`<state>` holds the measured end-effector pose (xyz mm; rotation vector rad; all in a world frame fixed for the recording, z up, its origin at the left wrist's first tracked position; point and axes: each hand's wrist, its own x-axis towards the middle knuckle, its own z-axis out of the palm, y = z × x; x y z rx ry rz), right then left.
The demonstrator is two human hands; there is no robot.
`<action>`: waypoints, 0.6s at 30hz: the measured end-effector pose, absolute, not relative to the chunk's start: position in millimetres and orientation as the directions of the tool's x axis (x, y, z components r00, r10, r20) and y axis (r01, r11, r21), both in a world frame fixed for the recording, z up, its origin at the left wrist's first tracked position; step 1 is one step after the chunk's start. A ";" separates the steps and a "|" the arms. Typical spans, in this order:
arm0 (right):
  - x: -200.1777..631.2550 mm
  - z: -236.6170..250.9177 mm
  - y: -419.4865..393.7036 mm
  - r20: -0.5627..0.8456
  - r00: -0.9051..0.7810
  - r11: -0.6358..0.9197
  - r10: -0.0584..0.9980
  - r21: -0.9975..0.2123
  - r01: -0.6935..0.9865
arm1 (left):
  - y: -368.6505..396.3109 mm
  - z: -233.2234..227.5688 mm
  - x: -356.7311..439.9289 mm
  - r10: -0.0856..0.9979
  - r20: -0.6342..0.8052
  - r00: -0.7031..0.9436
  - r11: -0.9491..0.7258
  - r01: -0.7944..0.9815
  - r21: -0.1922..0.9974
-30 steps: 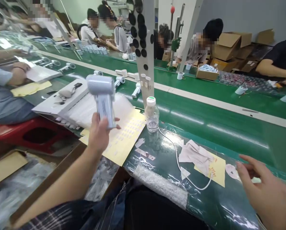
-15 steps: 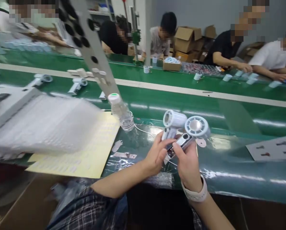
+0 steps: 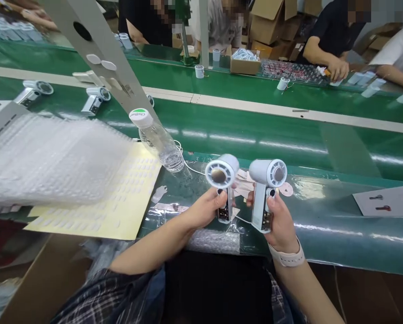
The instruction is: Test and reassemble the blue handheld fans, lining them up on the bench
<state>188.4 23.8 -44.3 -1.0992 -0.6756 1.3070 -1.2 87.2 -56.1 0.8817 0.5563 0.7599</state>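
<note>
Fans are what both hands hold: the left fan (image 3: 221, 180) stands upright in the left hand (image 3: 203, 210) and the right fan (image 3: 266, 186) upright in the right hand (image 3: 278, 220), just beside each other and a little above the near edge of the desk (image 3: 339, 234). Each hand's fingers are closed round a handle, with the thumb laid on the front near a dark button. The round heads sit above the fists, so the grilles and the faces of the handles are open to view. That looks like a grip chosen for looking both over side by side, though this is only a judgement.

A white cable (image 3: 191, 167) runs across the clear film on the desk behind the fans, and small paper pieces (image 3: 246, 186) lie under them. A bottle (image 3: 159, 141) stands near, leaning in the view, beside a yellow sheet (image 3: 120, 202) of small stickers. Bubble wrap (image 3: 49, 157) lies over the sheet's left part, close enough for the left hand to reach. More fans (image 3: 95, 100) lie on the green belt (image 3: 255, 135) beyond, well apart from the hands. Other people's hands work at the far side.
</note>
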 end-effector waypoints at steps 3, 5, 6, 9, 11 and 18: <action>185.1 -49.8 20.1 -0.229 0.237 -0.124 0.944 -0.913 -0.388 | 87.8 -56.1 -1.4 0.743 -0.111 0.660 0.477 -0.406 0.779; 181.5 -49.1 19.0 -0.213 0.232 -0.119 0.949 -0.925 -0.360 | 89.2 -54.2 -0.8 0.735 -0.057 0.676 0.435 -0.404 0.805; 179.8 -47.8 18.8 -0.198 0.229 -0.115 0.953 -0.936 -0.331 | 90.0 -53.7 -0.3 0.737 -0.029 0.676 0.397 -0.398 0.827; 173.3 -42.6 19.9 -0.148 0.210 -0.100 0.966 -0.970 -0.222 | 90.7 -54.2 1.4 0.745 0.010 0.667 0.313 -0.364 0.877; 166.6 -40.0 21.1 -0.105 0.188 -0.072 0.976 -0.982 -0.174 | 89.6 -55.1 2.6 0.733 0.010 0.680 0.336 -0.374 0.864; 161.8 -29.1 17.8 0.051 0.284 -0.003 0.958 -0.983 0.186 | 85.5 -51.7 5.2 0.682 0.004 0.732 0.561 -0.526 0.639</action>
